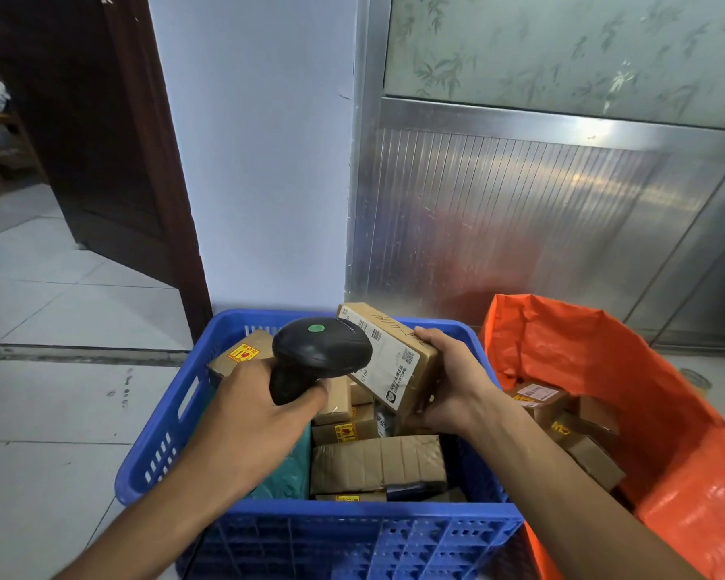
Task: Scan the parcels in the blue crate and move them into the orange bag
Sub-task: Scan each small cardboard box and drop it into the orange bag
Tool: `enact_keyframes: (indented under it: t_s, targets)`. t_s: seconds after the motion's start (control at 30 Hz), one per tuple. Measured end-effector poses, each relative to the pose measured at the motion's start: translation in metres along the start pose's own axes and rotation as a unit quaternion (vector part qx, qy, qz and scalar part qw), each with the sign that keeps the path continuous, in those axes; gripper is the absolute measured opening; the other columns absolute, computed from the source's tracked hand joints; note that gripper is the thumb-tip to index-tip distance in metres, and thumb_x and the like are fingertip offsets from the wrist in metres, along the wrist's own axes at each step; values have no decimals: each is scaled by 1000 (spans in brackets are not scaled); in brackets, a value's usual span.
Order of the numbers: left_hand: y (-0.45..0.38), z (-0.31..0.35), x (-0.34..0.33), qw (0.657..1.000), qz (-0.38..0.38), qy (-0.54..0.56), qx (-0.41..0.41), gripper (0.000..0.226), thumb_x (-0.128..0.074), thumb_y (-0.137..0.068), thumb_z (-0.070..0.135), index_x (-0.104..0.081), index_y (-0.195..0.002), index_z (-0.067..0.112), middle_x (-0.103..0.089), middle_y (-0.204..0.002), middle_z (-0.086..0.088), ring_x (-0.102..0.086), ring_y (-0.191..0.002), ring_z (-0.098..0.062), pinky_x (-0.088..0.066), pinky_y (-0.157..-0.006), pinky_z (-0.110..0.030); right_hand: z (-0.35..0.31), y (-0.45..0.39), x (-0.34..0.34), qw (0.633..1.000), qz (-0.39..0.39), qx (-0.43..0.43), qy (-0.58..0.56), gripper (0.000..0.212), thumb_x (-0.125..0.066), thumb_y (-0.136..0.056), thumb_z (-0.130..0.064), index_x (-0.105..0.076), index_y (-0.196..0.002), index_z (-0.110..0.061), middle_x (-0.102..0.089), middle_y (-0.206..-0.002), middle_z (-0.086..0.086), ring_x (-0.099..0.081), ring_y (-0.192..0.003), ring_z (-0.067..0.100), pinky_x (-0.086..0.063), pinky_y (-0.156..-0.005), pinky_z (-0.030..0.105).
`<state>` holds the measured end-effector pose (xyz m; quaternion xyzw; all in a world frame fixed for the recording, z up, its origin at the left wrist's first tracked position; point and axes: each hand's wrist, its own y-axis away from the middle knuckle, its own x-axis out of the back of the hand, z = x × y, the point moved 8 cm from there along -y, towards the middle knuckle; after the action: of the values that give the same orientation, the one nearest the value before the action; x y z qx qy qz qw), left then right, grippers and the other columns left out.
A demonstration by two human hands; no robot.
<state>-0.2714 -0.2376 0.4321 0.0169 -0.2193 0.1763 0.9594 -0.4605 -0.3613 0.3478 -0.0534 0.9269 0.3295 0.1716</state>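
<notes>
- Right now the left hand (252, 412) is the grip on the black scanner (321, 349): fingers wrapped round its handle, its domed head with a green dot tipped toward the parcel just beside it.
- Over on the other side, the right hand (453, 387) clasps a brown cardboard parcel (394, 362) by its right end, thumb on top and fingers underneath, holding it tilted above the blue crate (352, 533) with its white label facing up and left.
- Scanner head and held parcel overlap in the view; I cannot tell whether they touch.
- Both forearms come in from the near side, the left crossing the crate's left half, the right crossing its right near corner.
- Below the hands the crate is crowded: several taped cardboard boxes (377, 462) lie packed together, some with yellow stickers, and a teal soft package (285, 475) sits under the left wrist. Little bare room shows between them.
- Another box (243, 353) with a yellow sticker leans against the crate's far left wall.
- Just right of the crate, touching its side, the orange bag (645, 370) stands open, its mouth wide and its far flap raised. Parcels (561, 416) already lie inside it.
- Behind both stand a white wall (260, 161) and a ribbed metal panel (520, 203); a dark wooden door (114, 140) is at the left, with pale tiled floor (59, 391) open on the crate's left side.
</notes>
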Motion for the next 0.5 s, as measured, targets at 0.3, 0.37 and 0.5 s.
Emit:
enact_keyframes:
  t_s: [0.3, 0.37, 0.5]
  targets:
    - [-3, -2, 8, 1000, 11, -9, 1, 38, -70, -90, 30, -53, -61, 11, -50, -50, -2, -47, -44, -14, -44, -55, -33, 6, -10, -1, 1000, -6, -2, 11, 39, -74, -82, -38, -71, -114, -16, -77, -77, 11, -68, -88, 31, -54, -80, 45]
    - [-3, -3, 8, 1000, 12, -12, 0, 37, -70, -90, 29, -53, -62, 10, -50, -51, -3, -47, -44, -14, -43, -54, -32, 7, -12, -1, 1000, -6, -2, 12, 38, -74, -81, -38, -72, -113, -17, -77, -76, 11, -68, -87, 31, -54, -80, 45]
    - [-3, -4, 9, 1000, 10, -9, 1, 35, -70, -90, 27, -55, -64, 10, -50, -52, -2, -48, -44, -13, -44, -53, -32, 8, -16, 0, 1000, -8, -1, 15, 39, -74, -80, -37, -71, -113, -17, -77, -77, 10, -68, -89, 31, -54, -82, 46]
